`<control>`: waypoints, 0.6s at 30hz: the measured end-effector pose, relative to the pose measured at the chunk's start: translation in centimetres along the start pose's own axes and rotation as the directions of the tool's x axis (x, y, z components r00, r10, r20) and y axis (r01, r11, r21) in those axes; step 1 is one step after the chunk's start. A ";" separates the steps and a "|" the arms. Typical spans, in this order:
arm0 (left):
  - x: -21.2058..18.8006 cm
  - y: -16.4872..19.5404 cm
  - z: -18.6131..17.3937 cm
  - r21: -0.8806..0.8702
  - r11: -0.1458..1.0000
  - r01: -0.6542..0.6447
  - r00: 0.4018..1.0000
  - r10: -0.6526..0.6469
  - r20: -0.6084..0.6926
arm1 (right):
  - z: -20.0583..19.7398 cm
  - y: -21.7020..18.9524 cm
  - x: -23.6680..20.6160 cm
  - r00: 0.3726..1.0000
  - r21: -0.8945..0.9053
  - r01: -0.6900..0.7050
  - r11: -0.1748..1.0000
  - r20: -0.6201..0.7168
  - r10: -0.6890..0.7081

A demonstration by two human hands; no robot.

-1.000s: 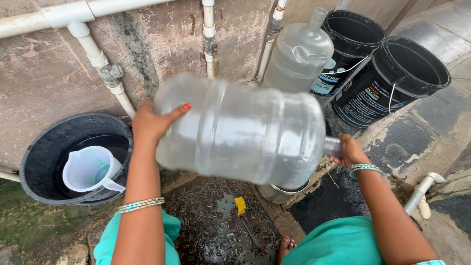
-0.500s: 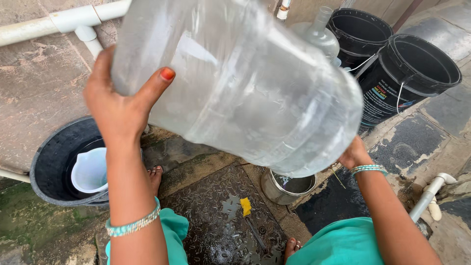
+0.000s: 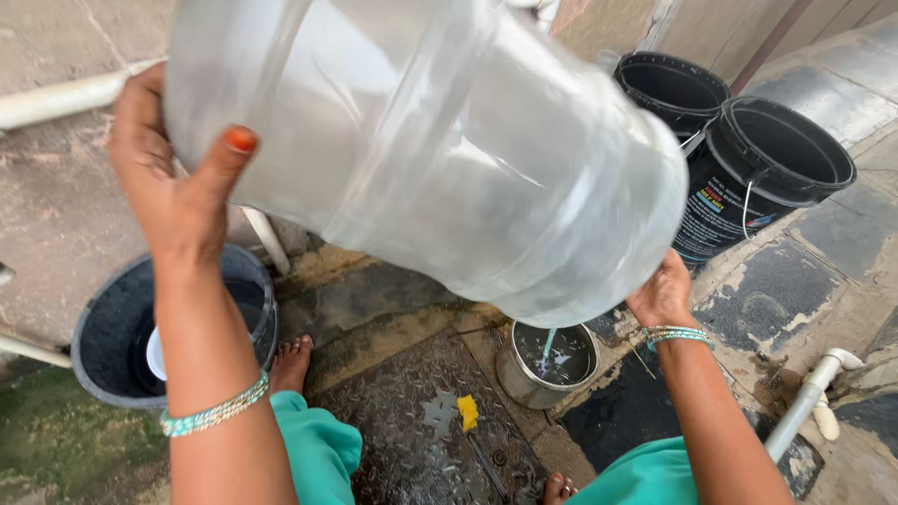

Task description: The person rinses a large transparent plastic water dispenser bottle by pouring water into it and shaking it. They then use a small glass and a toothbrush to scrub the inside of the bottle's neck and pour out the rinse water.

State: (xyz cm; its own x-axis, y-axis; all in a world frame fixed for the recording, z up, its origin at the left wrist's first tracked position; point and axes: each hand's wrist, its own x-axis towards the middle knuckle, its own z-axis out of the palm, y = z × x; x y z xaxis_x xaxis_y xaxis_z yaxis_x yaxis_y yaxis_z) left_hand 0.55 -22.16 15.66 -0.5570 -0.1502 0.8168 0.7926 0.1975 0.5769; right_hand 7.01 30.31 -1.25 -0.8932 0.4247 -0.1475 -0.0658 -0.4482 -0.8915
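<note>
We have tipped the big clear water jug (image 3: 430, 150) steeper than it was a moment ago: its base now rides high and close to the camera, and its neck end points down toward the small steel pot (image 3: 547, 363) on the ground. A thin stream seems to fall into the pot, so the pouring looks under way, though the mouth itself is hidden behind the jug's shoulder.

Our left hand (image 3: 173, 182) is spread wide against the jug's base end, thumb on the side facing us, fingers wrapped round the far side. Our right hand (image 3: 666, 295) cups the low end from underneath; how far its fingers curl we cannot tell.

The ground is wet, patchy stone with a dark metal cover (image 3: 421, 430) at our feet and a small yellow scrap (image 3: 467, 411) on it. To our left stands a dark tub (image 3: 122, 337) with a white jug in it; two black buckets (image 3: 767, 168) stand at the right, near white pipes (image 3: 804, 402) and a rough wall.
</note>
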 end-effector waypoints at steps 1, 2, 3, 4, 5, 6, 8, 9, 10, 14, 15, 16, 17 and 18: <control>1.2 3.0 -0.5 0.001 0.999 -0.046 0.998 0.046 0.033 | 1.0 -0.9 -0.9 0.999 0.085 0.036 0.996 -0.002 -0.036; 2.5 6.0 -1.1 0.000 0.996 -0.092 0.994 0.092 0.066 | 1.8 -1.6 -1.8 0.998 0.164 0.061 0.985 -0.007 -0.060; 3.1 8.6 -0.5 0.100 0.970 -0.220 0.972 0.209 0.110 | 2.6 -1.5 -2.4 0.998 0.235 0.065 0.970 -0.007 -0.065; 3.6 11.0 0.0 0.190 0.918 -0.348 0.934 0.323 0.151 | 3.2 -0.9 -3.1 0.999 0.301 0.050 0.952 0.000 -0.052; 3.7 12.9 1.3 0.306 0.845 -0.439 0.898 0.400 0.184 | 3.8 0.2 -3.8 0.999 0.367 0.026 0.930 0.022 -0.036; 3.8 14.5 2.5 0.412 0.749 -0.519 0.854 0.473 0.216 | 4.0 1.6 -4.7 0.999 0.418 -0.012 0.908 0.038 -0.004; 3.1 16.4 5.5 0.439 0.751 -0.493 0.869 0.439 0.227 | 4.3 5.5 -7.1 0.995 0.501 -0.097 0.860 0.063 0.075; 2.7 16.8 6.9 0.430 0.761 -0.485 0.874 0.421 0.242 | 4.2 7.3 -8.9 0.991 0.523 -0.136 0.841 0.066 0.119; 2.5 16.8 8.1 0.380 0.790 -0.482 0.874 0.401 0.275 | 4.1 9.2 -10.5 0.984 0.540 -0.176 0.823 0.074 0.161; 2.0 16.4 11.5 0.367 0.833 -0.413 0.875 0.253 0.412 | 5.9 12.9 -15.9 0.950 0.571 -0.302 0.763 0.117 0.288; 2.6 16.1 12.1 0.364 0.832 -0.419 0.868 0.249 0.430 | 7.1 12.8 -15.9 0.943 0.576 -0.326 0.749 0.143 0.301; 3.4 15.6 12.7 0.359 0.831 -0.425 0.859 0.246 0.449 | 8.5 12.3 -15.5 0.936 0.583 -0.346 0.735 0.161 0.313; 4.8 14.9 13.3 0.340 0.790 -0.511 0.830 0.350 0.433 | 10.3 11.5 -14.5 0.930 0.590 -0.364 0.721 0.182 0.320; 5.9 14.5 14.1 0.321 0.742 -0.588 0.792 0.446 0.418 | 11.6 10.8 -13.6 0.926 0.598 -0.374 0.709 0.191 0.327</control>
State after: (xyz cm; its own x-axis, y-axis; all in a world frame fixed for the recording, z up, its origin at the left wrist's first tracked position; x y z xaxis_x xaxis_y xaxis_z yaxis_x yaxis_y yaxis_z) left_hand 5.26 -6.48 29.02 -0.1915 0.3741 0.9074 0.8362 0.5463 -0.0488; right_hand 13.28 10.55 -3.93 -0.9333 0.0962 -0.3459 0.0214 -0.9468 -0.3211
